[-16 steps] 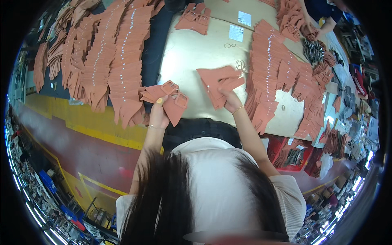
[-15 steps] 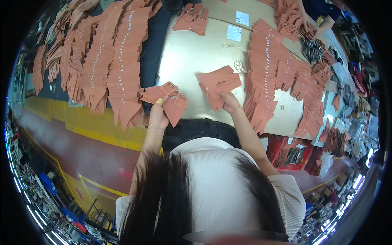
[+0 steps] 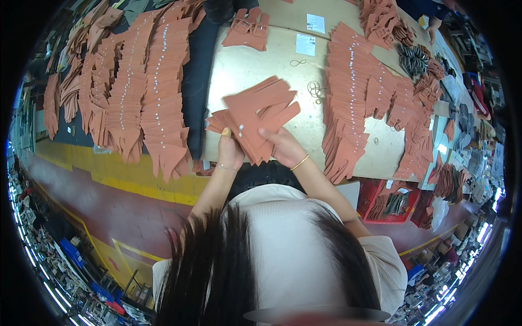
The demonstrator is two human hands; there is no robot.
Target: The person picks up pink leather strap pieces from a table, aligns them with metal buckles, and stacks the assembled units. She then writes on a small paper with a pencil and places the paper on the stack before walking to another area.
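In front of my body, a fanned stack of orange-brown leather shoe-upper pieces (image 3: pixel 255 108) is held between both hands. My left hand (image 3: pixel 232 151) grips the lower left edge, its thumb on top. Under that side, the ends of more leather pieces (image 3: pixel 216 121) stick out; the rest of them is hidden. My right hand (image 3: pixel 285 146) pinches the lower right edge, thumb above and fingers underneath. Beyond the stack, a leather upper with buckled straps (image 3: pixel 247 30) lies on the gold-coloured table top (image 3: pixel 234 65).
Long overlapping rows of leather pieces (image 3: pixel 163 92) fill the left side, and another row (image 3: pixel 348 98) runs along the right. Rubber bands (image 3: pixel 315 89) and paper sheets (image 3: pixel 305 44) lie between. A red crate (image 3: pixel 389 205) stands lower right. Another person's hand (image 3: pixel 433 30) shows far right.
My right hand has come leftward with its leather pieces, laying them over those in my left hand. The buckles seen there before are now covered. The other person's arm has shifted.
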